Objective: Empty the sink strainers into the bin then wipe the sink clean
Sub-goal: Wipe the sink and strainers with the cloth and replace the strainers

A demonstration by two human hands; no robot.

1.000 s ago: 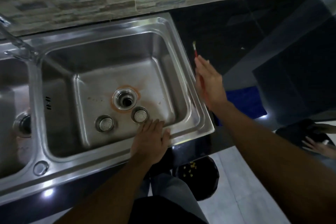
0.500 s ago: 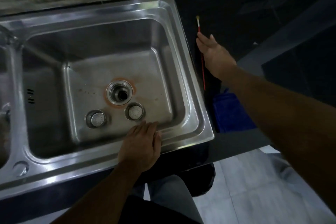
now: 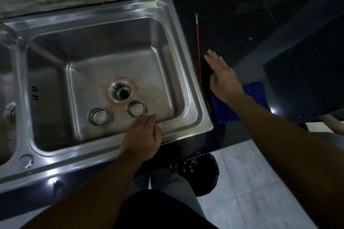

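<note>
Right, the left hand [image 3: 142,138] lies palm down over the near rim of the sink [image 3: 178,42], fingers straight and close together, holding nothing, their tips reaching into the basin toward twelve o'clock. Just beyond those tips, at about eleven o'clock, sits one strainer [image 3: 136,109], mesh face up; whether a fingertip touches it I cannot tell. The second strainer [image 3: 98,116] rests on the basin floor at nine o'clock from the first, apart from it. Both are round, so no long axis, and both lie outside the open drain [image 3: 121,90] (ringed with orange staining), which is at eleven o'clock from the nearer strainer.

The right hand [image 3: 224,80] hovers over the black counter [image 3: 242,15] to the right of the sink, flat, fingers extended and slightly spread, empty, pointing to eleven o'clock. A thin red brush [image 3: 198,46] lies along the counter beside the sink's right rim, its long axis running twelve to six. A blue cloth [image 3: 255,91] lies under the right wrist. Down at five o'clock from the left hand, the bin [image 3: 204,174] stands on the tiled floor, yellow bits inside.
</note>
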